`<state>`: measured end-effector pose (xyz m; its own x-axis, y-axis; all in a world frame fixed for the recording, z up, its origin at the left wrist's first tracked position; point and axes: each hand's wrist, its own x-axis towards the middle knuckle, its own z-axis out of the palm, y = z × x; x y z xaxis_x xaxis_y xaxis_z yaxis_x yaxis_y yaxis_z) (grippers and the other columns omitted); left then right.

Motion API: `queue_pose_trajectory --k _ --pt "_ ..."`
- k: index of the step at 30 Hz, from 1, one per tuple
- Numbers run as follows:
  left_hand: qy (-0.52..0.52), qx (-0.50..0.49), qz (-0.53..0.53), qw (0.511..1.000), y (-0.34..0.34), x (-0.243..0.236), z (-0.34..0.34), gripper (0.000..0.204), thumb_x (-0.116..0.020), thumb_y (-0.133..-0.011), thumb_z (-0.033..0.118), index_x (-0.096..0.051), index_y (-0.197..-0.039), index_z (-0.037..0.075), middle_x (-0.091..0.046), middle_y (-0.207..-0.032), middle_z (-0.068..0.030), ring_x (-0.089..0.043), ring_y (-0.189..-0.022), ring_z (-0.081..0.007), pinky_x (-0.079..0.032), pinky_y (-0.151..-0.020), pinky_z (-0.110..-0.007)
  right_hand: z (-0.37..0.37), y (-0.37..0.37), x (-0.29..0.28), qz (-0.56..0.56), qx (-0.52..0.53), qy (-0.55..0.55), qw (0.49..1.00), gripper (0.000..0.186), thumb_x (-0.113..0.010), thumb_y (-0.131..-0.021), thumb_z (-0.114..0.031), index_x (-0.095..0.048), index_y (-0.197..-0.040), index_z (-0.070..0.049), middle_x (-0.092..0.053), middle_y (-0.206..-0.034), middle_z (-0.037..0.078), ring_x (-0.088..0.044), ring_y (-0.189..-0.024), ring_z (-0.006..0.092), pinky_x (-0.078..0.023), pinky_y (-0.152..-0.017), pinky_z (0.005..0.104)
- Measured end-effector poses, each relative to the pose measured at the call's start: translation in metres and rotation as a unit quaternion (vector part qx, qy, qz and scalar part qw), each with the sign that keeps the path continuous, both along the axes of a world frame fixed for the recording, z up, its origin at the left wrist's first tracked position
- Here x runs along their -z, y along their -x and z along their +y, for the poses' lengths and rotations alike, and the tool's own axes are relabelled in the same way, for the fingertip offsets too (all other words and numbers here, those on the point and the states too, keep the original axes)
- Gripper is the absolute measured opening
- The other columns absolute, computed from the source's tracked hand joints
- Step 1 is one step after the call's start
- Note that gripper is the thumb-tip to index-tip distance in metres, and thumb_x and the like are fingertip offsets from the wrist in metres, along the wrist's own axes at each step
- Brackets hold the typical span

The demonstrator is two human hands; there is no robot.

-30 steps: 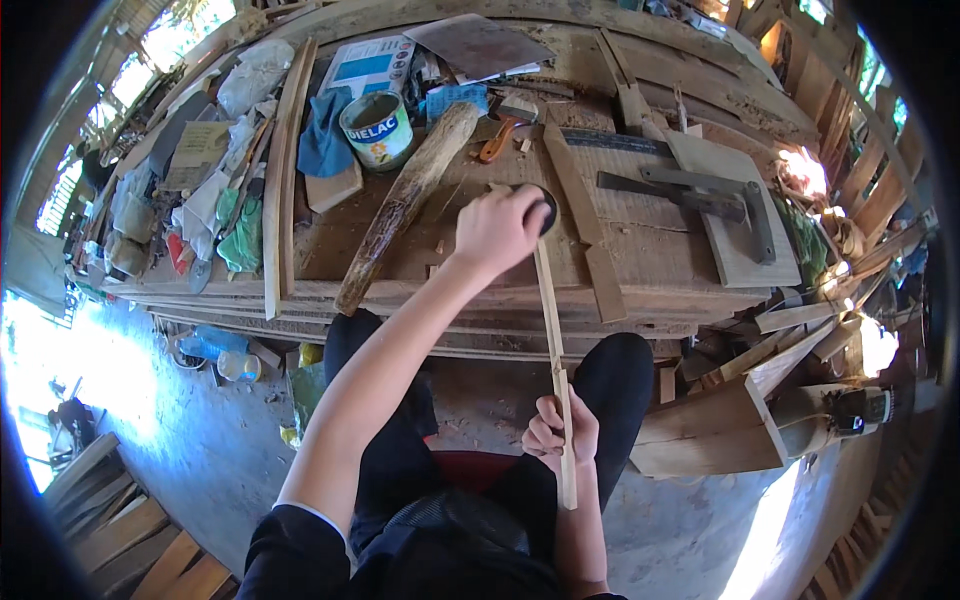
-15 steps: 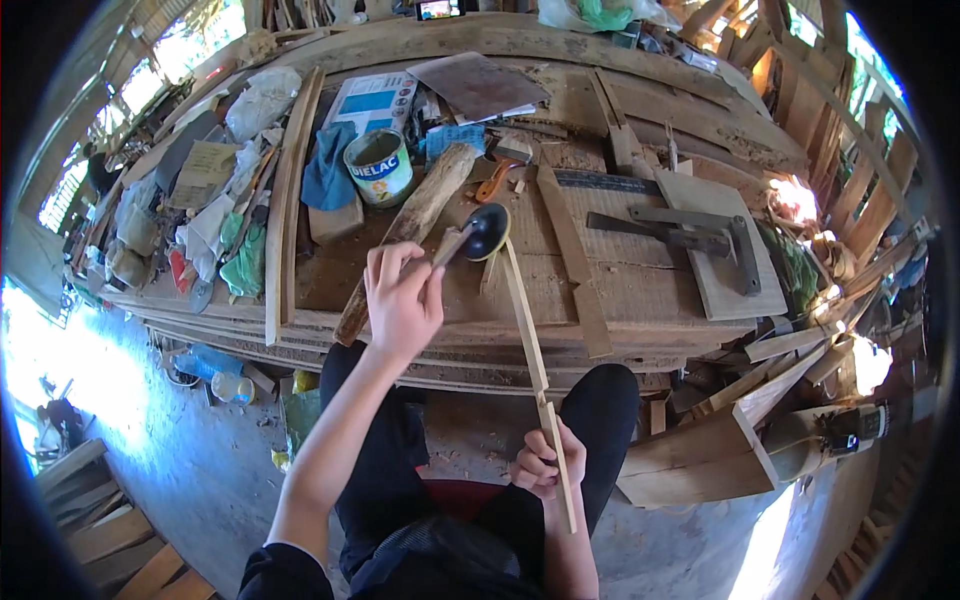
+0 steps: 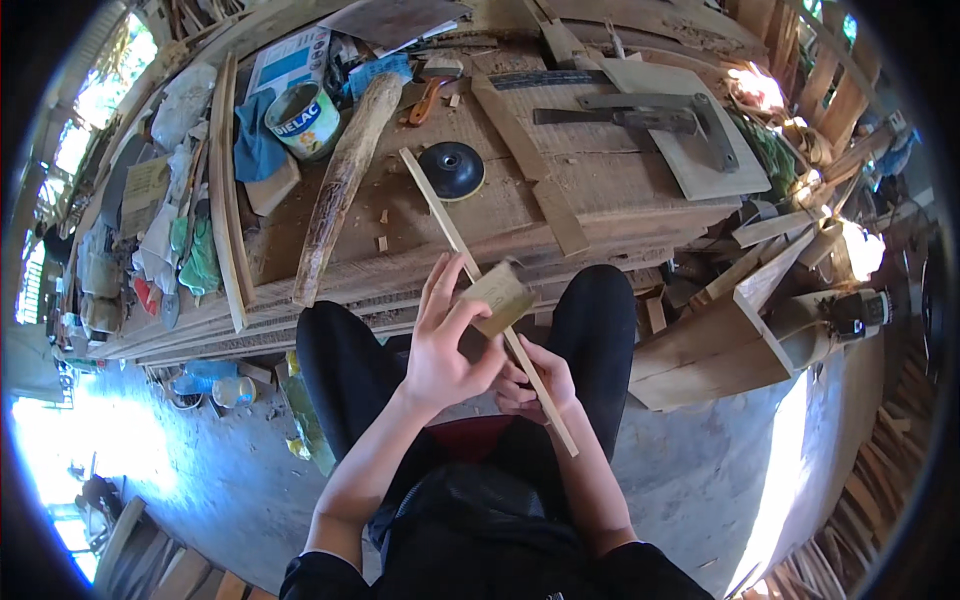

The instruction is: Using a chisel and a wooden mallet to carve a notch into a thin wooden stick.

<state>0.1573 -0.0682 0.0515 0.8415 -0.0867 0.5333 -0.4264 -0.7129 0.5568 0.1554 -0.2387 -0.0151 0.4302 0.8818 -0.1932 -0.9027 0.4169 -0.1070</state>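
Between the thumb and fingers of my left hand [image 3: 450, 345] is a small tan piece of what looks like sandpaper [image 3: 503, 298], slightly blurred. It lies across a thin pale wooden strip [image 3: 437, 208], which slants from the bench edge down toward my lap. Lower on that strip, my right hand [image 3: 535, 382] grips it with curled fingers. Just beyond the strip's far end, a round black rubber pad [image 3: 451, 170] rests on the bench. A rough wooden stick [image 3: 345, 185] lies to the left of the strip.
The wooden workbench [image 3: 400, 240] carries a tin can [image 3: 303, 122], a blue cloth [image 3: 258, 140], an orange-handled brush [image 3: 428, 97], a flat slat [image 3: 530, 170] and a metal square [image 3: 700, 125] on a board. Bags and rags crowd the left. Planks [image 3: 710, 355] stand at the right.
My left hand has moved from the black pad down to the strip with the tan piece. The pad now lies flat. My right hand has raised the strip, and the view has shifted right.
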Motion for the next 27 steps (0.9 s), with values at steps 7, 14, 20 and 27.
queue_pose_trajectory --k 7,14,20,27 --pt "0.085 -0.026 0.022 0.996 0.015 0.002 -0.013 0.034 -0.065 -0.064 -0.001 -0.061 -0.098 0.001 -0.054 -0.114 -0.0217 -0.062 -0.092 -0.0335 -0.053 -0.074 -0.035 -0.001 0.002 -0.007 0.000 0.026 0.063 0.998 0.048 -0.033 -0.100 -0.047 -0.042 -0.070 -0.010 -0.036 -0.053 0.000 -0.027 -0.044 0.0095 -0.023 -0.044 0.0240" --pt "0.054 0.030 0.040 0.997 0.015 -0.002 -0.003 0.042 -0.066 -0.069 0.002 -0.065 -0.111 0.003 -0.054 -0.112 -0.0201 -0.061 -0.091 -0.0317 -0.052 -0.074 -0.035 -0.001 0.000 -0.005 -0.057 0.008 0.066 0.996 0.048 -0.034 -0.100 -0.046 -0.042 -0.069 -0.010 -0.039 -0.054 0.001 -0.029 -0.043 0.0091 -0.023 -0.043 0.0236" --pt "0.007 0.018 0.126 0.992 0.022 -0.006 -0.018 0.035 -0.071 -0.074 0.012 -0.068 -0.107 0.003 -0.054 -0.102 -0.0194 -0.058 -0.086 -0.0350 -0.052 -0.073 -0.041 -0.007 -0.002 -0.005 -0.021 0.024 0.084 0.996 0.047 -0.038 -0.098 -0.047 -0.044 -0.069 -0.010 -0.039 -0.054 0.000 -0.029 -0.043 0.0079 -0.022 -0.041 0.0223" --pt "-0.065 -0.068 -0.014 0.995 0.013 0.007 -0.016 0.029 -0.080 -0.070 0.020 -0.068 -0.090 0.003 -0.055 -0.093 -0.0137 -0.056 -0.082 -0.0337 -0.050 -0.068 -0.040 -0.005 0.005 -0.001 -0.202 0.041 0.245 0.948 0.036 -0.040 -0.101 -0.035 -0.056 -0.087 -0.006 -0.048 -0.062 0.002 -0.046 -0.053 0.0104 -0.034 -0.047 0.0236"
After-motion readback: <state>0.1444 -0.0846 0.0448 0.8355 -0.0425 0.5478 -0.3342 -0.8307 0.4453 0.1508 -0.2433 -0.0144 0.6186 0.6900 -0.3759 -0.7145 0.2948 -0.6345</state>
